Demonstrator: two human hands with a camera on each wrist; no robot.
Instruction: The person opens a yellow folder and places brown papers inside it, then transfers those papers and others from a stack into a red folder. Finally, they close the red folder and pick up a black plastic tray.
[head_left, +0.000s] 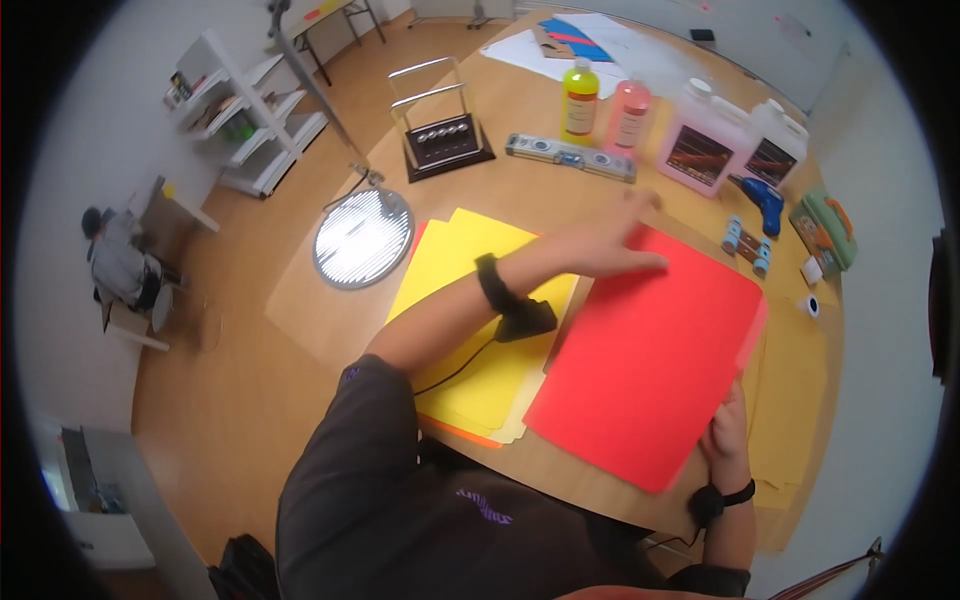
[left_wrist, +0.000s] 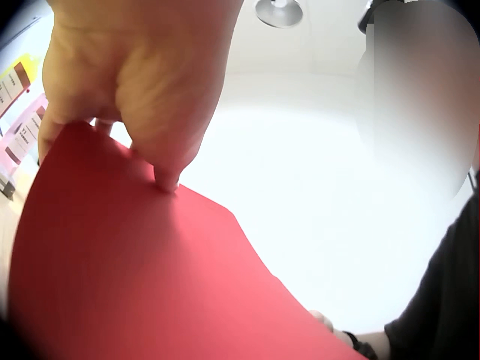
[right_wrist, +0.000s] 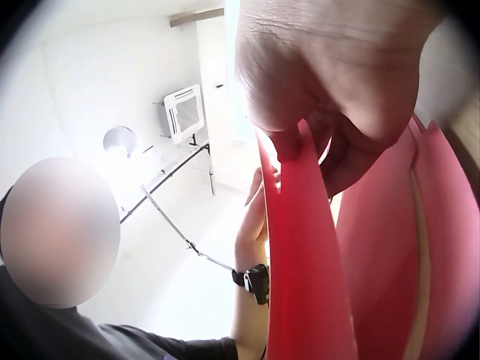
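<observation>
A red file folder point(head_left: 650, 350) is held tilted up over the front of the table, its leaves slightly parted in the right wrist view. My left hand point(head_left: 605, 245) reaches across to its top edge. In the left wrist view, the left thumb point(left_wrist: 166, 176) lies on the red face and the fingers go over the edge. My right hand point(head_left: 728, 425) grips the folder's right edge from below, thumb and fingers pinching a red leaf point(right_wrist: 307, 247) in the right wrist view. Under my left forearm lies a stack of yellow folders point(head_left: 440, 290).
Manila folders point(head_left: 790, 400) lie at the right. Behind stand a Newton's cradle point(head_left: 445, 145), a spirit level point(head_left: 570, 157), a yellow bottle point(head_left: 579, 105), a pink bottle point(head_left: 628, 120) and jugs point(head_left: 700, 140). A blue glue gun point(head_left: 765, 205) lies at the right; a round lamp point(head_left: 362, 240) stands left.
</observation>
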